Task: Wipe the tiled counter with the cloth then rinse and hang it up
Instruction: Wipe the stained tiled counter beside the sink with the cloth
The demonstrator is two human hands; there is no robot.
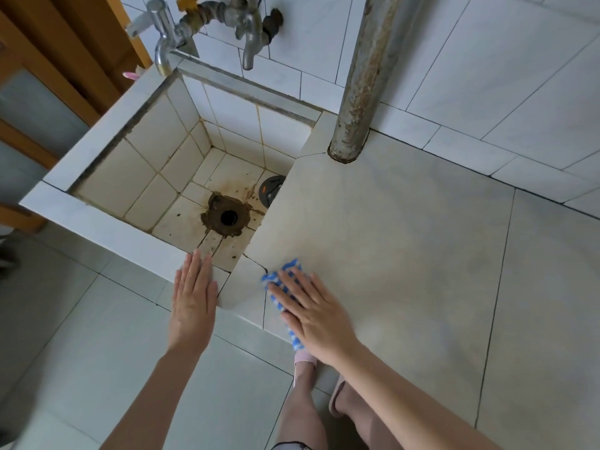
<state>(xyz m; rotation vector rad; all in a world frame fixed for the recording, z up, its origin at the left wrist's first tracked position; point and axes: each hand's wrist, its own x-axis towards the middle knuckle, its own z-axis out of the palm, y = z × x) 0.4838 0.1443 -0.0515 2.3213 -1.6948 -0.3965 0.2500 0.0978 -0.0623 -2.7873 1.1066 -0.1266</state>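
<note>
Cloth [281, 287] lies flat under the right hand [313, 315] on the counter [406, 238], fingers spread straight.

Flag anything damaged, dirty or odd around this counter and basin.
Brown crust rings the drain hole on the basin floor. The upright pipe is rusty and peeling. A crack runs across the counter corner beside the cloth under the right hand.

You have soft, even daylight, perhaps from the left; shadows are faint and diffuse. Your left hand [194, 297] is blurred at the fingertips. The wide lens bends the pipe [367, 76] and wall tiles [519, 76] toward the frame edges, and the counter [406, 254] carries a dull sheen.
</note>
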